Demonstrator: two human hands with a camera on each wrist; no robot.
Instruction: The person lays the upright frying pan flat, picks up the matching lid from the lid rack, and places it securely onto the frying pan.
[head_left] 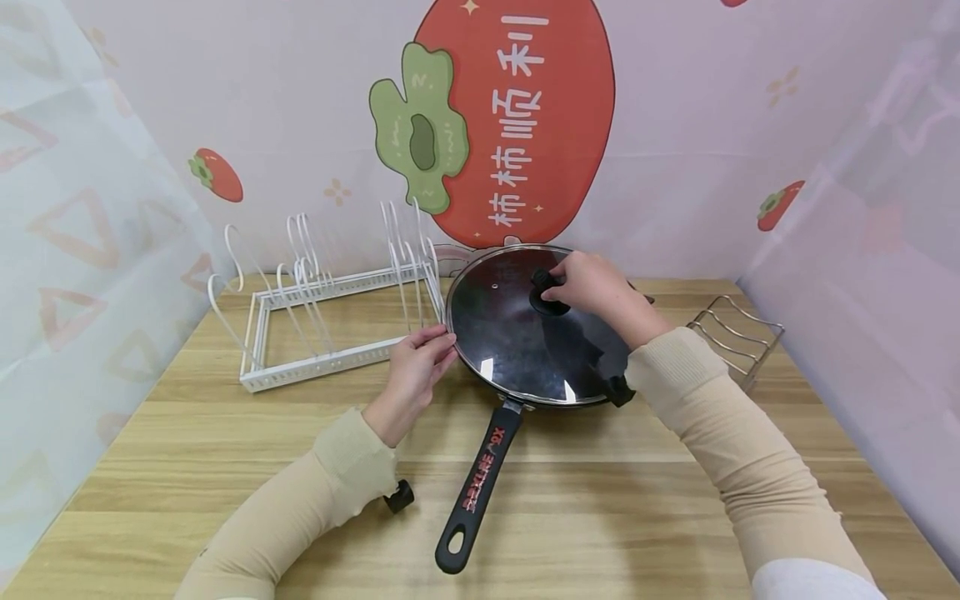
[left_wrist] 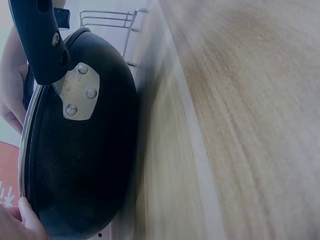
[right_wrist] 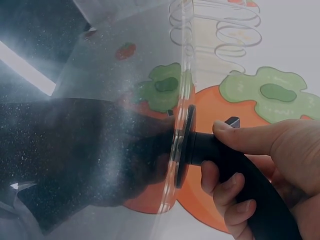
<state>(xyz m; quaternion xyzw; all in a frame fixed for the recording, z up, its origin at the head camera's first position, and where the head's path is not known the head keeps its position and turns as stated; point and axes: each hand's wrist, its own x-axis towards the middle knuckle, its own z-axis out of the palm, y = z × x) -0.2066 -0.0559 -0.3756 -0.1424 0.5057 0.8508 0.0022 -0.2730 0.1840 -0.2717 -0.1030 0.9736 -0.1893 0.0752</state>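
Observation:
A black frying pan (head_left: 480, 492) stands on the table with its long handle pointing toward me. Its glass lid (head_left: 502, 333) sits over it, with a steel rim and a black knob (right_wrist: 205, 147). My right hand (head_left: 596, 287) holds that knob, its fingers curled around the grip in the right wrist view. My left hand (head_left: 420, 367) is at the left edge of lid and pan, fingertips touching the rim. From low down, the left wrist view shows the pan's dark side (left_wrist: 95, 160) and riveted handle bracket (left_wrist: 82, 95), with the left thumb against the rim.
A white wire rack (head_left: 322, 362) with tall loops stands on the left, close to the pan. To the right, partly behind my right sleeve, is a small metal wire rack (head_left: 738, 333). A patterned cloth backdrop (head_left: 675, 167) borders the wooden table (head_left: 585, 517).

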